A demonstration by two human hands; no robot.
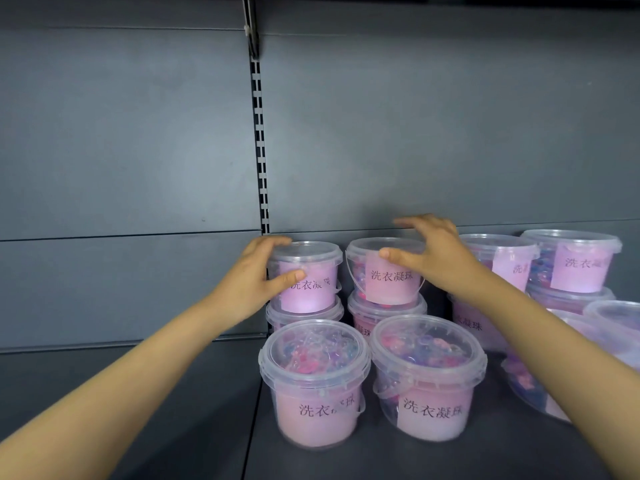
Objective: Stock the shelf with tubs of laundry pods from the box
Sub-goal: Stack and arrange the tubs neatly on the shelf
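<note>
Now my left hand (254, 277) grips one stacked pod tub (308, 289), my right hand (438, 252) open over its right neighbour (393, 285).

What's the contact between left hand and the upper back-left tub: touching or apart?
Touching. Head view: the left hand lays its thumb on the pink label of the upper back-left tub; its fingers curl over the lid rim.

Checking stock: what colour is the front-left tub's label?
Its label is pink with black characters; head view.
</note>
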